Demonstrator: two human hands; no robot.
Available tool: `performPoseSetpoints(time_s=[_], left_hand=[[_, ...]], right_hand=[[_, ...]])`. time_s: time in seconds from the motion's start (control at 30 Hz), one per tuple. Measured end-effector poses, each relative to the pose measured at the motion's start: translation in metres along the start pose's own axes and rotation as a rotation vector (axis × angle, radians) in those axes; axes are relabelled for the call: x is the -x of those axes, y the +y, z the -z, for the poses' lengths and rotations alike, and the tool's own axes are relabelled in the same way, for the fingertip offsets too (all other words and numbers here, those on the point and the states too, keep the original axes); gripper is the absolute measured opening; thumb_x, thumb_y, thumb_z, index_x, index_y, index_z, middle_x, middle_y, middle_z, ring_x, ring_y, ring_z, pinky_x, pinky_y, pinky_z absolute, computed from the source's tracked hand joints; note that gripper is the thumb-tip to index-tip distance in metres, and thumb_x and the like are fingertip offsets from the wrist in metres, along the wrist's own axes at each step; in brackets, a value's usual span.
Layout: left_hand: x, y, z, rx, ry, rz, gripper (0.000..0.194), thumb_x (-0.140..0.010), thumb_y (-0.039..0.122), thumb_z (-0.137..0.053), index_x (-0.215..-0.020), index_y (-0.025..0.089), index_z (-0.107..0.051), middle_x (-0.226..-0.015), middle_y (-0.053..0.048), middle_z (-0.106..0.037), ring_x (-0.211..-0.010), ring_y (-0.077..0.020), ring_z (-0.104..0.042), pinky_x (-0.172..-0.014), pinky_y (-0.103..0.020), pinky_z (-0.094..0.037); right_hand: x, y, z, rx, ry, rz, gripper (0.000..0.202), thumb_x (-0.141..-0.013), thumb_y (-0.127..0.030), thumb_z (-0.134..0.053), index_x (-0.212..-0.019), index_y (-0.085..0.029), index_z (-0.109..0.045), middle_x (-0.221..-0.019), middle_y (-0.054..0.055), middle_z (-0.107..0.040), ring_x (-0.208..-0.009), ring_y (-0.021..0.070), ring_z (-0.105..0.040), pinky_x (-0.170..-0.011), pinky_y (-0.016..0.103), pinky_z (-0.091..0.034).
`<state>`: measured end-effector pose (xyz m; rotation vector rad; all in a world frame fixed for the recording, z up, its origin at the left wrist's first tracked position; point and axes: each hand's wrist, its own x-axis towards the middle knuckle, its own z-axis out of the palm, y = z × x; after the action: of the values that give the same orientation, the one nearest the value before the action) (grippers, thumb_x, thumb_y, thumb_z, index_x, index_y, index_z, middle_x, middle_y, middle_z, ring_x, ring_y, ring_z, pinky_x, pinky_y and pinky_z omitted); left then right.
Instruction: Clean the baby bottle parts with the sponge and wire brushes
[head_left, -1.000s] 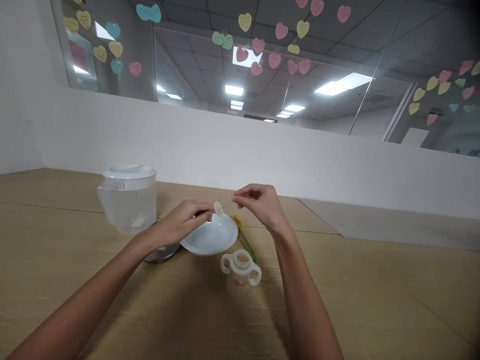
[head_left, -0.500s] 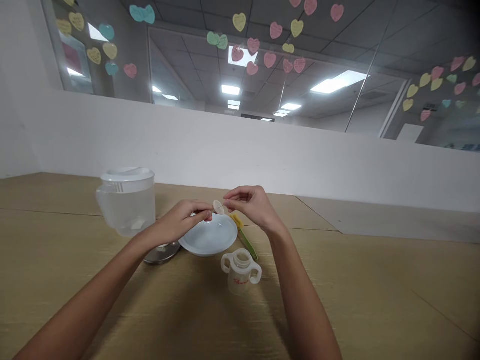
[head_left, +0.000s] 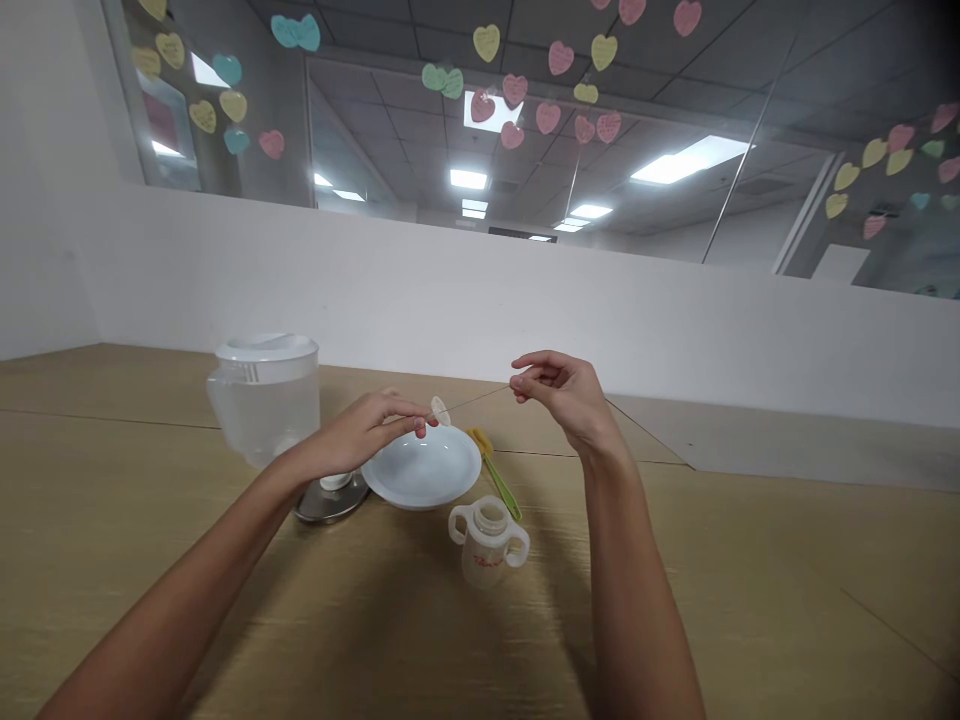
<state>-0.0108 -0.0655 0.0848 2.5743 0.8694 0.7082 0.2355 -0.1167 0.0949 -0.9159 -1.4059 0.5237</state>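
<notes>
Above the rim of the white bowl (head_left: 422, 494), the left grip (head_left: 375, 425) pinches a small white disc (head_left: 441, 411), likely light and best held by its edge, and the right grip (head_left: 566, 395) the thin, probably springy wire (head_left: 480, 398).

Place: office-like interior, exact type unclear.
Upper frame: glass panels (head_left: 420, 150) bearing heart-shaped notes (head_left: 487, 42); gridded ceiling (head_left: 585, 45), rectangular light panels (head_left: 690, 160).
Middle: plain white wall (head_left: 420, 290).

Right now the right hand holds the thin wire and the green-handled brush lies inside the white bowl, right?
Not inside: the head view shows the green-handled brush on the table, beside the white bowl. The right hand does hold the thin wire.
</notes>
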Motion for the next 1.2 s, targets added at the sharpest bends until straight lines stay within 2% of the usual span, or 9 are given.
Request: performPoseSetpoints(time_s=[0.17,0.43,0.5,0.63,0.7,0.8,0.93,1.2], left_hand=[[0.001,-0.005,0.002,-0.010,-0.002,-0.011,0.042,-0.089,0.047,-0.035,-0.098,0.021,-0.067,-0.096,-0.004,-0.063,-0.096,-0.0196,-0.052,-0.088,-0.030,-0.038],[-0.005,0.013,-0.002,0.068,0.057,-0.088,0.037,-0.088,0.040,-0.037,-0.082,0.019,-0.066,-0.103,-0.003,-0.065,-0.101,-0.0186,-0.054,-0.088,-0.027,-0.039],[-0.007,0.011,-0.004,0.060,0.066,-0.095,0.035,-0.088,0.038,-0.037,-0.082,0.018,-0.066,-0.099,-0.003,-0.066,-0.097,-0.0184,-0.056,-0.086,-0.026,-0.040],[-0.013,-0.006,-0.008,0.077,0.124,-0.031,0.034,-0.087,0.037,-0.037,-0.086,0.016,-0.065,-0.091,-0.004,-0.067,-0.088,-0.0182,-0.059,-0.079,-0.026,-0.042],[-0.017,-0.019,-0.014,0.106,0.143,-0.023,0.035,-0.087,0.037,-0.037,-0.088,0.015,-0.064,-0.090,-0.003,-0.067,-0.086,-0.0178,-0.059,-0.076,-0.025,-0.043],[-0.026,-0.038,-0.029,0.087,0.160,-0.050,0.034,-0.087,0.036,-0.037,-0.089,0.015,-0.064,-0.090,-0.003,-0.067,-0.084,-0.0174,-0.058,-0.074,-0.025,-0.043],[-0.033,-0.054,-0.045,-0.013,0.114,-0.051,0.032,-0.086,0.031,-0.038,-0.089,0.015,-0.065,-0.090,-0.004,-0.067,-0.082,-0.0175,-0.058,-0.074,-0.025,-0.041],[-0.033,-0.071,-0.053,-0.067,0.042,-0.009,0.034,-0.086,0.031,-0.037,-0.093,0.016,-0.066,-0.098,-0.005,-0.068,-0.087,-0.0196,-0.059,-0.075,-0.026,-0.040]], right_hand=[[0.001,0.000,0.015,-0.009,0.066,-0.002,0.019,-0.059,-0.022,-0.073,-0.074,-0.017,-0.062,-0.053,-0.002,-0.059,-0.054,0.0111,-0.054,-0.061,0.028,-0.047],[0.004,-0.003,0.043,0.015,0.228,0.027,0.023,-0.057,-0.024,-0.076,-0.073,-0.017,-0.062,-0.055,-0.003,-0.059,-0.054,0.0112,-0.055,-0.063,0.030,-0.050],[0.007,0.001,0.059,0.010,0.347,0.039,0.022,-0.055,-0.023,-0.077,-0.071,-0.017,-0.062,-0.059,-0.001,-0.060,-0.055,0.0108,-0.055,-0.061,0.029,-0.050],[0.022,0.009,0.103,0.018,0.765,0.078,0.021,-0.053,-0.019,-0.078,-0.068,-0.017,-0.064,-0.064,0.000,-0.060,-0.058,0.0115,-0.057,-0.064,0.029,-0.052],[0.030,0.012,0.120,-0.031,0.856,0.112,0.019,-0.053,-0.016,-0.078,-0.065,-0.018,-0.064,-0.064,0.000,-0.059,-0.058,0.0120,-0.057,-0.068,0.031,-0.053],[0.036,0.015,0.132,-0.036,0.853,0.118,0.016,-0.055,-0.017,-0.078,-0.064,-0.021,-0.064,-0.066,0.001,-0.058,-0.060,0.0133,-0.057,-0.074,0.034,-0.054],[0.035,0.017,0.129,-0.009,0.808,0.109,0.016,-0.057,-0.017,-0.077,-0.064,-0.023,-0.064,-0.067,0.001,-0.058,-0.060,0.0154,-0.056,-0.077,0.040,-0.054],[0.027,0.019,0.121,-0.019,0.772,0.047,0.019,-0.054,-0.017,-0.077,-0.068,-0.019,-0.064,-0.066,-0.001,-0.059,-0.060,0.0121,-0.056,-0.075,0.035,-0.054]])
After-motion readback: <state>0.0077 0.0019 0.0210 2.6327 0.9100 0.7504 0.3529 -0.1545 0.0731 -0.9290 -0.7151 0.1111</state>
